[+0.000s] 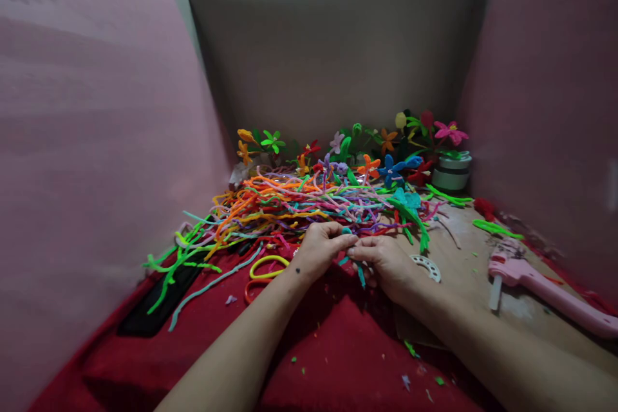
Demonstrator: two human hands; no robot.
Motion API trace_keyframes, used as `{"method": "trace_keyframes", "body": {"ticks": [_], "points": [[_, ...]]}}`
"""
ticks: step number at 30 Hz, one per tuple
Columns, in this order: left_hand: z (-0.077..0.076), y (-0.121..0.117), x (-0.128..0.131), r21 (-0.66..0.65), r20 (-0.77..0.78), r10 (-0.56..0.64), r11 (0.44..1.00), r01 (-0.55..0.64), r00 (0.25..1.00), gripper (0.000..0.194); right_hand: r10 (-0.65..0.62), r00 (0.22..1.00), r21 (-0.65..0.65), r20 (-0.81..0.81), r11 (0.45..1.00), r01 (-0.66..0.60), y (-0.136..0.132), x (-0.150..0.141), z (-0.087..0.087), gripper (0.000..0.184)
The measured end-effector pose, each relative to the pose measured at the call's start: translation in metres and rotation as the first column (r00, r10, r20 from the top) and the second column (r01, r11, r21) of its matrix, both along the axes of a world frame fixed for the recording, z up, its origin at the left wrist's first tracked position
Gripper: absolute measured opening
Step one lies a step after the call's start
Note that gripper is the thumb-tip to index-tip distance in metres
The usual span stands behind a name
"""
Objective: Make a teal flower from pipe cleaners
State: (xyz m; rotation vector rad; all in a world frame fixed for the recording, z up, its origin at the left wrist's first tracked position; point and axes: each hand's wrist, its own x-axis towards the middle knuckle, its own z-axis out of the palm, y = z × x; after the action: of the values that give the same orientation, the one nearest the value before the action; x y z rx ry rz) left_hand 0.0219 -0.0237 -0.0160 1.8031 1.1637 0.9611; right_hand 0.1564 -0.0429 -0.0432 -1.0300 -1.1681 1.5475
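Note:
My left hand (321, 250) and my right hand (383, 262) meet at the middle of the work surface, fingers pinched together on a teal pipe cleaner (360, 272) whose ends stick out below the fingertips. Just beyond the hands lies a big tangled pile of coloured pipe cleaners (299, 206). Finished pipe-cleaner flowers (386, 148) stand along the back wall.
A pink glue gun (535, 280) lies on the brown board at right. A white curved plastic piece (427, 266) sits by my right hand. A round tape-like roll (451, 172) stands at back right. Red cloth (338, 354) covers the near surface; walls enclose all sides.

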Motion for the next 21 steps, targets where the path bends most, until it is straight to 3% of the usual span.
{"method": "trace_keyframes", "body": {"ticks": [2,6,8,12,16,18,21], "points": [[0.000,0.000,0.000,0.015,-0.018,0.002,1.000,-0.002,1.000,0.028,-0.010,1.000,-0.011,0.008,1.000,0.010,-0.001,-0.001,0.001,0.013],[0.000,-0.001,0.004,0.194,-0.068,0.111,0.976,-0.096,0.991,0.027,-0.049,0.997,-0.003,0.057,0.999,0.049,-0.001,-0.001,0.001,0.015],[0.001,0.000,0.007,0.217,-0.067,0.133,0.969,-0.115,0.989,0.024,-0.053,0.997,0.005,0.050,0.999,0.052,0.000,0.000,0.001,0.014],[-0.002,0.002,0.009,0.098,-0.020,0.075,0.993,-0.073,0.997,0.026,-0.061,0.998,-0.011,0.006,0.998,0.061,0.001,0.001,-0.001,0.016],[-0.010,-0.002,0.007,-0.052,0.192,0.035,0.998,-0.026,0.981,0.026,-0.048,0.998,0.005,0.032,0.999,0.048,0.001,0.000,-0.003,0.019],[-0.012,-0.005,0.006,0.042,0.161,0.066,0.996,-0.073,0.985,0.022,-0.036,0.998,0.025,0.056,0.999,0.034,0.000,-0.001,-0.004,0.019],[-0.011,-0.010,0.005,0.305,0.020,0.119,0.945,-0.119,0.993,0.023,-0.032,0.998,0.018,0.062,0.999,0.031,0.000,-0.002,-0.002,0.017]]}}
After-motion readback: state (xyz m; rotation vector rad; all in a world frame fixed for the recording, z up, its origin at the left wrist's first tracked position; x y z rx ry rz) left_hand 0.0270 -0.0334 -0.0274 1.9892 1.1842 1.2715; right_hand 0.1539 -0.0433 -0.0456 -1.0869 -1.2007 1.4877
